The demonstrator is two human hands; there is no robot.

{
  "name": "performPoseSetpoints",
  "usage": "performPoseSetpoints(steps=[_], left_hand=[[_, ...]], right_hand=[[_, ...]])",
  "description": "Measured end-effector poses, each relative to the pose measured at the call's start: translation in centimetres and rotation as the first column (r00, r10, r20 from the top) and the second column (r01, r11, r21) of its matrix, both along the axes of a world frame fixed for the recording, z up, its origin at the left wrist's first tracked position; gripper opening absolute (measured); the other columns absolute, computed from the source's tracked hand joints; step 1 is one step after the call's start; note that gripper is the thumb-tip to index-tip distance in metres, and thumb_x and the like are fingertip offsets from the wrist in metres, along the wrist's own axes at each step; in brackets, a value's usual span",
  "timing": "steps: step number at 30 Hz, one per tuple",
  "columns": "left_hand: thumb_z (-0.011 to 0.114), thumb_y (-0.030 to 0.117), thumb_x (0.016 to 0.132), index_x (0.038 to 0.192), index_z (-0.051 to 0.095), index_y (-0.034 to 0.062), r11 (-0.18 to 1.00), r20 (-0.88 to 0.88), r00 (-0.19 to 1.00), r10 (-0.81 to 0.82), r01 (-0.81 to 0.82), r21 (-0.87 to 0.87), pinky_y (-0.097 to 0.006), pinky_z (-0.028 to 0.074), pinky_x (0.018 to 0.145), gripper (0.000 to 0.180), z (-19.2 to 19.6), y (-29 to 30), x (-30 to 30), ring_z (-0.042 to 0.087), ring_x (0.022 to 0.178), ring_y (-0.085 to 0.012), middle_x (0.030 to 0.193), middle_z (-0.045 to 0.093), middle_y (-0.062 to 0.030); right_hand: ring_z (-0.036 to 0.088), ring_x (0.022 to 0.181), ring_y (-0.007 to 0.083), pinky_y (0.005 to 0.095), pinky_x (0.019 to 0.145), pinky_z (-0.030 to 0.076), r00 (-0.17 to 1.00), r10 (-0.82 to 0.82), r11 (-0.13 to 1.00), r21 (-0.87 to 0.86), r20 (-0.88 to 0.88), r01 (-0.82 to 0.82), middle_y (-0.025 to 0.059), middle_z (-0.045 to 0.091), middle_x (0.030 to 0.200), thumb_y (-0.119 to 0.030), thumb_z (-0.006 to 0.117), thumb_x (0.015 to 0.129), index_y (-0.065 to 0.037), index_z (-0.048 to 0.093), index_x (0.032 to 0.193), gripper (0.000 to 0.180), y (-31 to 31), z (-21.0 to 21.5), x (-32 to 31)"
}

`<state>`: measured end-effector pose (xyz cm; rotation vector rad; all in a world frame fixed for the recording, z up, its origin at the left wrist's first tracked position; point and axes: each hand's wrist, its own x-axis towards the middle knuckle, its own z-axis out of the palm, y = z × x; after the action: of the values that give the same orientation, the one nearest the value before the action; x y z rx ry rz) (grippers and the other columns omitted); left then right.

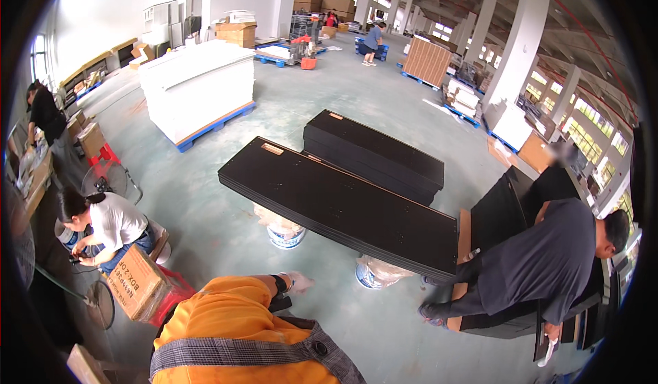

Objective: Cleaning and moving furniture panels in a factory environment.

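Floor of pale green concrete fills the hall and gives the widest free room: a broad lane runs from the foreground between the white stack on a blue pallet at the left and the dark boards in the middle. Next in size, the long stack of black panels lies flat on two wrapped buckets, its near long edge facing the camera and its right end close to a bending person in a dark shirt. A second, shorter stack of black panels sits just behind it, their edges nearly parallel, with a narrow gap between. More black panels lean at the right, behind that person. At the left, a crouching person in a white top works beside a tilted cardboard box and a red stool. In the foreground the wearer's orange sleeve rises from the lower edge; the gloved hand, with a dark watch at the wrist, hangs over bare floor just short of the long stack's near edge, touching nothing, though I cannot tell whether it is open or closed. Which hand it is cannot be told; the other is out of view.
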<state>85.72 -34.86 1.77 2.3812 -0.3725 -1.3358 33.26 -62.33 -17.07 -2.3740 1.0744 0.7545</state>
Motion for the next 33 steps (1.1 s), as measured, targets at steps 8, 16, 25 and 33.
performPoseSetpoints(steps=[8,16,25,33], left_hand=[[0.035,0.048,0.092,0.084,0.074,0.0122,0.998,0.003,0.999,0.034,-0.034,0.043,-0.037,0.049,0.082,0.054,-1.6,4.6,0.2,0.065,0.083,-0.0224,0.089,0.071,-0.0072],[0.038,0.042,0.093,0.081,0.073,0.0108,0.998,0.032,0.997,0.063,-0.063,-0.021,-0.04,0.049,0.083,0.048,-4.4,9.9,5.2,0.065,0.081,-0.0251,0.098,0.07,-0.0054],[0.039,0.048,0.09,0.088,0.075,0.01,0.993,0.002,1.0,0.03,-0.029,-0.113,-0.043,0.04,0.098,0.053,-2.9,20.6,12.4,0.059,0.107,-0.0304,0.114,0.066,-0.0136],[0.037,0.049,0.091,0.09,0.075,0.0113,0.885,0.002,0.885,0.465,-0.465,-0.009,-0.039,0.041,0.098,0.054,-9.7,44.4,19.4,0.06,0.107,-0.0309,0.106,0.069,-0.0092]], right_hand=[[0.06,0.082,0.0204,0.0353,0.066,0.048,0.982,0.168,0.985,0.021,0.091,-0.17,0.0099,0.064,0.089,-0.018,0.049,0.09,-0.007,0.064,0.094,0.02,-3.2,7.5,14.6],[0.06,0.086,0.022,0.0366,0.07,0.048,0.943,0.315,0.945,0.052,0.103,-0.322,0.0106,0.065,0.092,-0.019,0.049,0.09,-0.007,0.065,0.096,0.021,-0.1,10.6,27.6],[0.06,0.09,0.0238,0.038,0.074,0.049,0.911,0.409,0.908,0.081,0.041,-0.411,0.0114,0.065,0.095,-0.021,0.049,0.089,-0.007,0.066,0.097,0.023,9.3,11.0,42.8],[0.061,0.093,0.0254,0.0393,0.078,0.049,0.875,0.483,0.867,0.126,0.019,-0.481,0.0121,0.066,0.097,-0.022,0.049,0.089,-0.007,0.067,0.099,0.025,16.2,11.5,58.7]])
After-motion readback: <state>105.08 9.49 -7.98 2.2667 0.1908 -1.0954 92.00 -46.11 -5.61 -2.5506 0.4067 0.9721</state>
